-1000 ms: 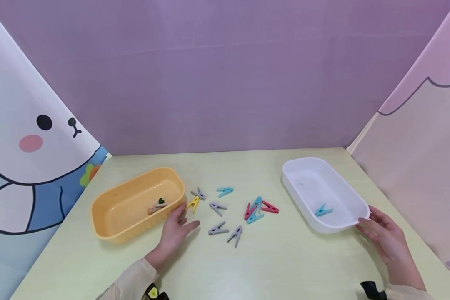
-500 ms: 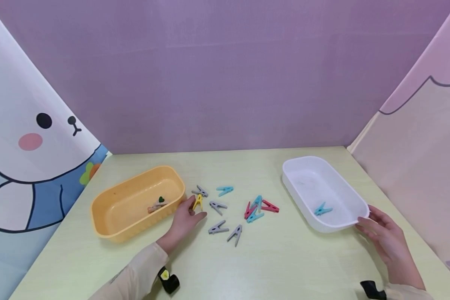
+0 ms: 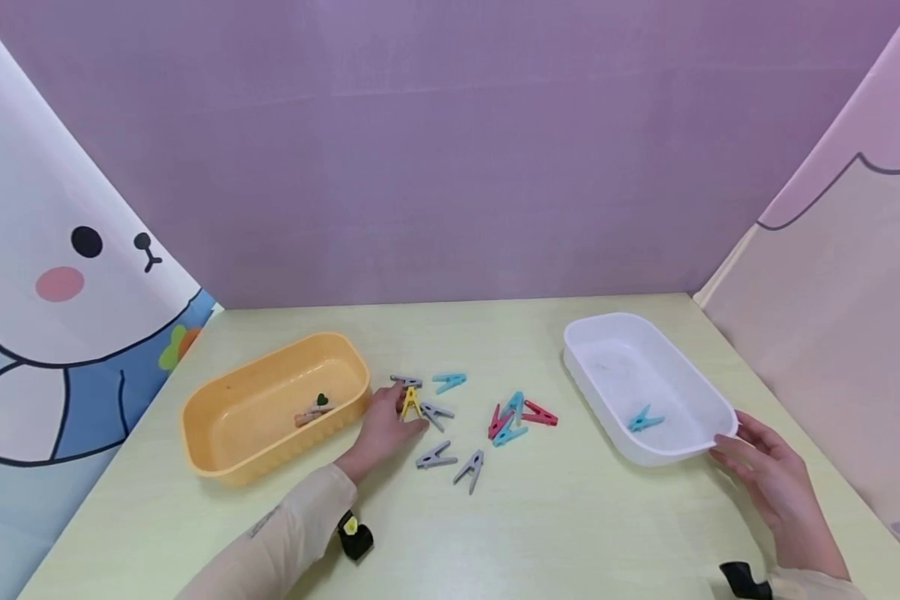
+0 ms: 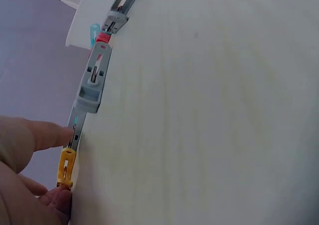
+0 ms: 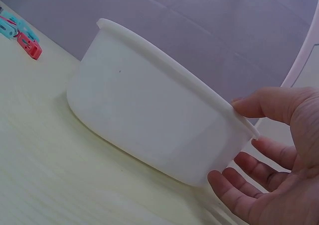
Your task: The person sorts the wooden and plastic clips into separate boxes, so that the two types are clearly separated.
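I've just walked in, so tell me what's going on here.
A person's left hand touches a yellow plastic clothespin; whether it has a grip is unclear. Their right hand holds the near corner of a white rectangular plastic tub, which contains one blue plastic clothespin. Between it and an orange rectangular plastic tub, gray plastic clothespins, red ones and more blue ones lie on the table.

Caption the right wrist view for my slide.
Right grip holds a white tub by its rim; clothespins lie upper left.
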`<state>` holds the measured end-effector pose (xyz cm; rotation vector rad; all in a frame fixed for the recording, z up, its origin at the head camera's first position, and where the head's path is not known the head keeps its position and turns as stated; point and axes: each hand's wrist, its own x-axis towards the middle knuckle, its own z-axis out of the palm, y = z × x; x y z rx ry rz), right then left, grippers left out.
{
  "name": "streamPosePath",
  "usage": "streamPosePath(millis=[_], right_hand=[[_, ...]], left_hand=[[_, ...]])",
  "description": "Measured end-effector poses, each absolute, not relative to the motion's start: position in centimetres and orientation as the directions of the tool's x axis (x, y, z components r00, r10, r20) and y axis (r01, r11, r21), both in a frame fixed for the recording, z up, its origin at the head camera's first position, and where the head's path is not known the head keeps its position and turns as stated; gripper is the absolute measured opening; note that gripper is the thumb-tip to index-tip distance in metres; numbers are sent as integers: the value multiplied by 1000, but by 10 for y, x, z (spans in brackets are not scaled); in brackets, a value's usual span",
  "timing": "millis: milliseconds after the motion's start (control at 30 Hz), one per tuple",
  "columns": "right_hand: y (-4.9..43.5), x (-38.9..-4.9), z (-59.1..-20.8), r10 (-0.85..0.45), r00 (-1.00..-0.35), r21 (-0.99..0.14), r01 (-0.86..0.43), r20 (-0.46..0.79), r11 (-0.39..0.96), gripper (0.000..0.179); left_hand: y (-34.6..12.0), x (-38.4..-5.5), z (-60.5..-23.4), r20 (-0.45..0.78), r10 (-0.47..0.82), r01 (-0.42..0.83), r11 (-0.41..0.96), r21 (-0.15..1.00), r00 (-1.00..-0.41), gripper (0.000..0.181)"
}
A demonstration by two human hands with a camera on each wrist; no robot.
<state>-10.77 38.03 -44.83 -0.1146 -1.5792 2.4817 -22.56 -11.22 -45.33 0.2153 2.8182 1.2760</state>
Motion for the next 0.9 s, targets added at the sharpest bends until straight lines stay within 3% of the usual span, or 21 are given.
streamPosePath(millis=[400,900], right_hand=[[381,-107,-448,209,-977,-910,-116,32,-399,45],[380,-108,-447,202,-979,-906,-117,35,-406,44]], left_hand=[[-112,-235,-449,15,203,154,689,708,-979,63],[-115,-235,-445,-89,181,17,512,859,-979,54]])
